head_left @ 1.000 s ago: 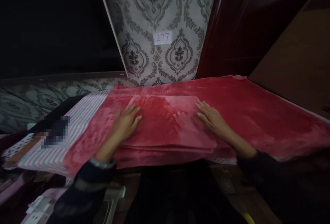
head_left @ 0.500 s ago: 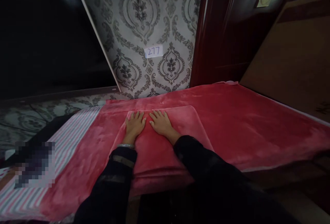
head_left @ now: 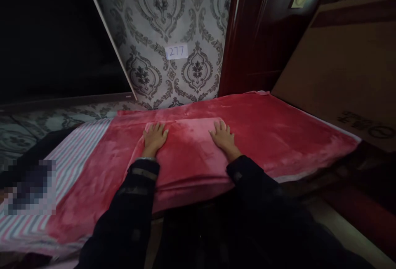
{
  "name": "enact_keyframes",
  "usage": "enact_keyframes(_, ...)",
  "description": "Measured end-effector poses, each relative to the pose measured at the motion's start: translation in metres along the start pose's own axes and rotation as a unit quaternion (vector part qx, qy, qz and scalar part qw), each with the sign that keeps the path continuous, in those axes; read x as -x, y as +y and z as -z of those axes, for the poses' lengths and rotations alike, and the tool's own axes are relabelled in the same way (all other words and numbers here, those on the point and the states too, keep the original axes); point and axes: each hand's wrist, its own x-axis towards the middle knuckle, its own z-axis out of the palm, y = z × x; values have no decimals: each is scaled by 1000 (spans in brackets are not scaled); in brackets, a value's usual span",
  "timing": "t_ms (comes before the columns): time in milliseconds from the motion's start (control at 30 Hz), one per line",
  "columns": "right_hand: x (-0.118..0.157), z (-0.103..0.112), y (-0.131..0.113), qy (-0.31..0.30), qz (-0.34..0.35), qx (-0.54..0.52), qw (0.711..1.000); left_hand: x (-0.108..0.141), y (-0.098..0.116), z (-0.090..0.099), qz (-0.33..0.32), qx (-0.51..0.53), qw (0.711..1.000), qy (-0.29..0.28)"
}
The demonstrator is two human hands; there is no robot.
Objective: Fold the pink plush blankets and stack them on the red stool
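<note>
A folded pink-red plush piece of fabric (head_left: 188, 153) lies on a larger red plush blanket (head_left: 260, 124) spread over the surface. Its kind, a garment or a small blanket, I cannot make out. My left hand (head_left: 155, 138) rests flat on the fabric's far left corner, fingers spread and pointing away from me. My right hand (head_left: 223, 137) lies at the far right corner, its fingers also apart. Neither hand grips anything. Forearms in dark sleeves reach in from below, the right one covering part of the fabric's near right side.
Striped cloth (head_left: 77, 149) borders the blanket on the left, with a blurred-out patch over it. A large dark screen (head_left: 58, 34) hangs at the left. Behind stands a patterned wall with a paper label (head_left: 176, 51). At the right leans a cardboard box (head_left: 349, 62).
My right hand has slid to the right across the folded fabric, away from my left hand, to its far right corner. The view has shifted slightly; my left hand stays near the left corner.
</note>
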Motion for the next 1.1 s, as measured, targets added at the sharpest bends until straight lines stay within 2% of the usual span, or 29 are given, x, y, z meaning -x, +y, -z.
enact_keyframes(100, 17, 1, 26, -35, -9, -8, 999, 2, -2, 7, 4, 20, 998, -51)
enact_keyframes(200, 38, 0, 55, -56, 42, -17, 997, 9, -12, 13, -4, 43, 993, -107)
enact_keyframes(267, 55, -3, 75, -58, 82, -60, 993, 20, -20, 18, -17, 41, 990, -131)
enact_keyframes(367, 84, -9, 97, -39, 125, -164, 978, 51, -20, 23, -39, 28, 992, -119)
enact_keyframes(433, 102, -14, 104, -26, 142, -232, 962, 80, -7, 22, -80, 36, 994, -65)
enact_keyframes(500, 116, -17, 106, -13, 148, -288, 946, 113, 13, 16, -167, 48, 985, -10)
enact_keyframes(567, 124, -19, 105, 4, 141, -333, 932, 143, 35, 5, -268, 39, 963, 1)
enact_keyframes(600, 126, -19, 104, 12, 133, -354, 926, 156, 44, -2, -286, 30, 958, 11)
enact_keyframes(700, 129, -15, 102, 18, 83, -433, 897, 180, 57, -22, -273, 13, 960, 56)
enact_keyframes(800, 130, -8, 97, -9, 1, -536, 844, 187, 55, -34, -254, 12, 962, 94)
enact_keyframes(867, 132, -1, 91, -50, -43, -595, 801, 188, 50, -38, -252, 13, 961, 110)
enact_keyframes(967, 137, 10, 80, -113, -74, -654, 744, 190, 42, -39, -262, 13, 957, 123)
enact_keyframes(1033, 137, 16, 73, -124, -87, -678, 720, 192, 35, -41, -271, 14, 953, 133)
enact_keyframes(1100, 136, 23, 66, -109, -91, -695, 705, 195, 30, -42, -272, 17, 951, 148)
